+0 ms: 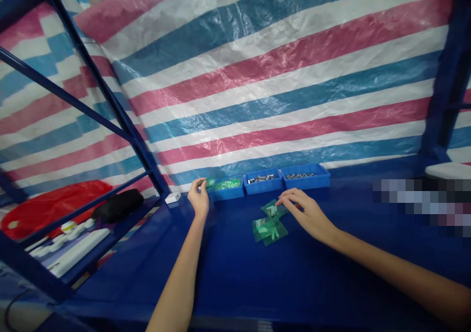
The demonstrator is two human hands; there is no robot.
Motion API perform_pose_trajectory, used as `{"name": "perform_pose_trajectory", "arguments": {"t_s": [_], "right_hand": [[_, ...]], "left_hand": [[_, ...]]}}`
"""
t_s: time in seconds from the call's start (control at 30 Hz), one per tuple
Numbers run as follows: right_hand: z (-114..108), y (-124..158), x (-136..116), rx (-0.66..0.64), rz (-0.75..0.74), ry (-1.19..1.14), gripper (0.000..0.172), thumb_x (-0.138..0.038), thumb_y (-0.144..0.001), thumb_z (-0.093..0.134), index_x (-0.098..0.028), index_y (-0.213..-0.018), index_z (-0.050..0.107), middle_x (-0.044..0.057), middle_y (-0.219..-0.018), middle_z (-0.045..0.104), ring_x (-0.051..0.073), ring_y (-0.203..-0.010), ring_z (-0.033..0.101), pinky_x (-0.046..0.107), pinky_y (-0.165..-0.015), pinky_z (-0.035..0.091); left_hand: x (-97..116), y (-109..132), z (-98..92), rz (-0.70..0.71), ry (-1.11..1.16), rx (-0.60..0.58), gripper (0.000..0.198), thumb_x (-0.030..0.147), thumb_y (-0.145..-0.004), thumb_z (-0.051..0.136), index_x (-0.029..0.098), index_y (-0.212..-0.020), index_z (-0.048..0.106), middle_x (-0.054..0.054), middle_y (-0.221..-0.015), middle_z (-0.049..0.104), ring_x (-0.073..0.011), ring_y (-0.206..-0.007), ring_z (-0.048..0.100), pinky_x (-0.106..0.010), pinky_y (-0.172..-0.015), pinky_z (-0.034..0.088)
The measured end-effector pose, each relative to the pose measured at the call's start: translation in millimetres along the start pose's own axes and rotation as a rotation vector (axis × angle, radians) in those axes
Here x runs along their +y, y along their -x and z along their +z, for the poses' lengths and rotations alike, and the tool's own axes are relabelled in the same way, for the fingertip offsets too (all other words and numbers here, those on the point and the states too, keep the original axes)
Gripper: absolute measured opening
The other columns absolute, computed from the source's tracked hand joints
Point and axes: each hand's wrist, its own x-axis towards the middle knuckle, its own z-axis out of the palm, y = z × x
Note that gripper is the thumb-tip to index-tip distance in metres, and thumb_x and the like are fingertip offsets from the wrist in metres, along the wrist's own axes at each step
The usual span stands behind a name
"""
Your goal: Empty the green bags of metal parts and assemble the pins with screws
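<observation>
My left hand (199, 198) is at the left end of a blue bin of green plastic bags (228, 183). Its thumb and forefinger are pinched on a small green plastic bag (210, 183) at the bin's edge. Over the blue table (235, 273), my right hand (307, 214) has its fingers closed at the corner of another green bag (273, 208), which has small pieces in it. Just below that one, several similar green bags (270, 230) overlap on the table, with pale pieces showing inside.
Two more blue bins (263, 187) (309, 180) with small metal parts stand in the row along the striped sheet (275, 101). A white box (172, 198) sits left of the bins. Blue frame posts (138, 150) rise at the left; a red bag (59, 207) lies beyond.
</observation>
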Motion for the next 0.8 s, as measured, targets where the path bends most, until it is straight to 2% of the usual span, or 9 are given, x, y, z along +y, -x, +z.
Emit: {"name": "perform_pose_trajectory", "arguments": {"t_s": [0.1,0.17,0.23,0.3,0.4,0.47,0.6,0.7,0.8], "right_hand": [[1,1,0,-0.019,-0.025,0.014,0.028,-0.035,-0.089,0.04,-0.024,-0.081,0.064,0.004,-0.093,0.061,0.019,-0.093,0.054,0.033,-0.076,0.044],[3,1,0,-0.024,-0.04,0.016,0.028,-0.034,-0.09,0.039,-0.024,-0.081,0.064,0.004,-0.091,0.062,0.019,-0.092,0.054,0.035,-0.081,0.042],[3,2,-1,-0.028,-0.044,0.012,0.029,-0.034,-0.09,0.039,-0.023,-0.081,0.063,0.004,-0.091,0.062,0.018,-0.091,0.055,0.036,-0.084,0.04],[4,2,-1,-0.036,-0.041,0.01,0.03,-0.035,-0.09,0.038,-0.023,-0.081,0.063,0.004,-0.09,0.063,0.019,-0.091,0.055,0.037,-0.085,0.04],[4,2,-2,-0.053,-0.04,0.018,0.031,-0.037,-0.09,0.038,-0.023,-0.08,0.063,0.004,-0.09,0.064,0.019,-0.091,0.056,0.038,-0.087,0.039],[5,2,-2,-0.053,-0.035,0.026,0.031,-0.038,-0.09,0.037,-0.023,-0.08,0.063,0.004,-0.089,0.065,0.019,-0.091,0.057,0.038,-0.088,0.039],[5,2,-2,-0.057,-0.013,0.034,0.033,-0.039,-0.09,0.036,-0.023,-0.08,0.064,0.004,-0.089,0.065,0.02,-0.09,0.057,0.039,-0.088,0.039],[5,2,-2,-0.071,-0.009,0.036,0.034,-0.039,-0.09,0.034,-0.023,-0.081,0.064,0.004,-0.089,0.066,0.02,-0.09,0.057,0.039,-0.089,0.039],[5,1,0,-0.083,-0.011,0.042,0.035,-0.039,-0.091,0.034,-0.023,-0.082,0.063,0.003,-0.088,0.066,0.02,-0.089,0.057,0.039,-0.088,0.038]], "left_hand": [[1,1,-1.1,0.059,-0.051,-0.073,0.012,0.025,-0.077,0.053,0.019,-0.079,0.064,-0.003,-0.082,0.064,-0.0174,-0.081,0.058,-0.031,-0.08,0.041],[3,4,0.8,0.126,-0.117,-0.167,0.011,0.023,-0.078,0.054,0.021,-0.078,0.064,-0.002,-0.083,0.065,-0.0186,-0.085,0.058,-0.033,-0.086,0.038],[4,8,3.7,0.191,-0.214,-0.261,0.012,0.022,-0.08,0.052,0.022,-0.08,0.064,-0.003,-0.086,0.066,-0.0199,-0.09,0.057,-0.037,-0.09,0.035],[4,11,6.9,0.195,-0.268,-0.312,0.011,0.021,-0.081,0.051,0.022,-0.085,0.061,-0.003,-0.088,0.067,-0.0202,-0.092,0.058,-0.038,-0.091,0.034],[-2,14,11.0,0.103,-0.22,-0.306,0.016,0.022,-0.078,0.055,0.021,-0.095,0.056,-0.003,-0.088,0.067,-0.0192,-0.089,0.06,-0.036,-0.088,0.037],[-7,14,12.7,0.076,-0.202,-0.283,0.018,0.024,-0.077,0.057,0.02,-0.094,0.055,-0.004,-0.088,0.067,-0.019,-0.088,0.061,-0.036,-0.087,0.038],[-15,12,13.7,0.104,-0.227,-0.278,0.007,0.024,-0.078,0.053,0.02,-0.083,0.057,-0.004,-0.086,0.066,-0.0198,-0.087,0.062,-0.034,-0.087,0.039],[-17,10,14.2,0.133,-0.253,-0.288,0.012,0.024,-0.082,0.047,0.02,-0.085,0.057,-0.004,-0.086,0.066,-0.0192,-0.085,0.061,-0.031,-0.082,0.04],[-17,10,16.3,0.147,-0.322,-0.29,0.018,0.022,-0.085,0.041,0.02,-0.09,0.058,-0.006,-0.091,0.065,-0.0205,-0.09,0.058,-0.032,-0.084,0.037]]}}
